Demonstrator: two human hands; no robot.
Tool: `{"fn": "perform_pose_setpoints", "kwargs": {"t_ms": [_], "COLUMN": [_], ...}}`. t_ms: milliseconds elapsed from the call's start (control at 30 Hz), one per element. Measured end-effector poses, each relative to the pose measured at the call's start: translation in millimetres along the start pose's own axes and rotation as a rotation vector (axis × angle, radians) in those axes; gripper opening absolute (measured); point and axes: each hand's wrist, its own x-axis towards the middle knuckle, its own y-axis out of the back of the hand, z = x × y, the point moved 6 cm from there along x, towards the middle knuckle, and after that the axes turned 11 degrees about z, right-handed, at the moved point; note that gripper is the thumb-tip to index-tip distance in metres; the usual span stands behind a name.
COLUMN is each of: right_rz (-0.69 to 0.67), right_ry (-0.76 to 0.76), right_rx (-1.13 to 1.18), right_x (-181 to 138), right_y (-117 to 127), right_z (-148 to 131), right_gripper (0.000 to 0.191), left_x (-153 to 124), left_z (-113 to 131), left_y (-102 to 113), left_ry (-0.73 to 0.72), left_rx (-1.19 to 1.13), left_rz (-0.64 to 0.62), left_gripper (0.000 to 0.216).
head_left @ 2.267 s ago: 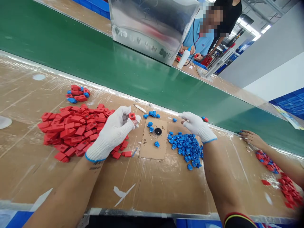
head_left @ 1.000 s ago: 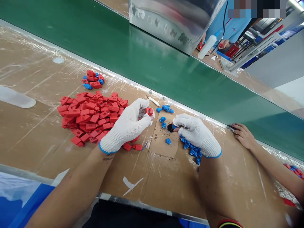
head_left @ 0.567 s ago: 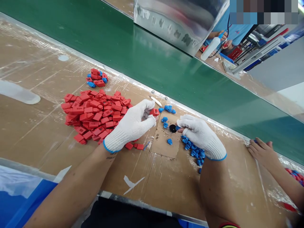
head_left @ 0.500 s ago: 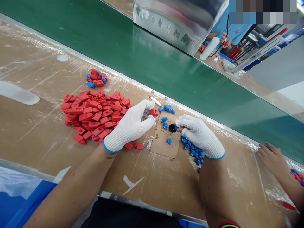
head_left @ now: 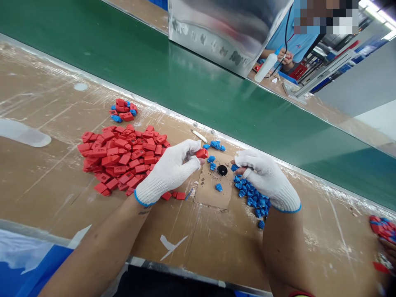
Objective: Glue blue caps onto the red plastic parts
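My gloved left hand point(head_left: 177, 167) pinches a small red plastic block point(head_left: 202, 153) between thumb and fingers, at the right side of a large heap of red blocks point(head_left: 120, 154). Across from it, my gloved right hand point(head_left: 262, 175) holds a small blue piece point(head_left: 234, 168) at its fingertips. Between the hands lies a cardboard sheet point(head_left: 212, 198) bearing a small round dish point(head_left: 222, 170) of black stuff. Several loose blue pieces point(head_left: 219, 187) rest around the dish. Under and beside my right hand spreads a pile of blue pieces point(head_left: 252, 198).
A green conveyor belt point(head_left: 123, 62) runs behind the brown worktop point(head_left: 222, 243). A small cluster of red and blue parts point(head_left: 123, 110) sits beyond the heap. A white tool point(head_left: 199, 136) lies near the belt. Across stands a metal box point(head_left: 216, 37), a bottle point(head_left: 266, 67) and another person point(head_left: 287, 49).
My right hand has moved away from the black dish, to the right, with the blue piece. The left hand's red block has turned slightly. A neighbour's hand at the right has drawn back.
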Motion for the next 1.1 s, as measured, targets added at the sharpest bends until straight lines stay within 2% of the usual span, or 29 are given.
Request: {"fn": "perform_pose_setpoints", "kwargs": {"t_ms": [233, 400, 533, 633, 767, 833, 867, 967, 1100], "right_rz": [-0.151, -0.163, -0.147, -0.052, 0.317, 0.488, 0.529, 0.513, 0.456], "right_ry": [-0.028, -0.039, -0.025, -0.010, 0.009, 0.009, 0.006, -0.005, 0.023], "right_rx": [-0.023, -0.002, -0.031, 0.007, 0.114, 0.173, 0.208, 0.330, 0.382], "right_x": [-2, -3, -3, -1, 1, -1, -1, 1, 4], "right_y": [-26, -31, -25, -12, 15, 19, 16, -1, -19], "right_z": [13, 18, 18, 10, -15, -27, -32, -40, -43], "right_gripper": [0.021, 0.026, 0.027, 0.024, 0.014, 0.011, 0.010, 0.006, 0.013], "left_x": [-1, -1, -1, -2, -5, -8, -10, -14, -16], "left_z": [1, -7, -8, -6, 0, 4, 5, 7, 9], "left_y": [-3, -1, -1, -2, -8, -11, -13, -14, -12], "left_ry": [-0.005, -0.024, -0.014, 0.000, -0.010, -0.037, -0.057, -0.098, -0.149], "left_rx": [0.044, 0.082, 0.077, 0.061, -0.005, -0.040, -0.053, -0.060, 0.008], "left_rz": [-0.001, -0.010, -0.015, -0.019, -0.016, -0.015, -0.012, 0.045, 0.116], "left_gripper": [0.012, 0.012, 0.012, 0.013, 0.015, 0.014, 0.012, 0.006, 0.006]}}
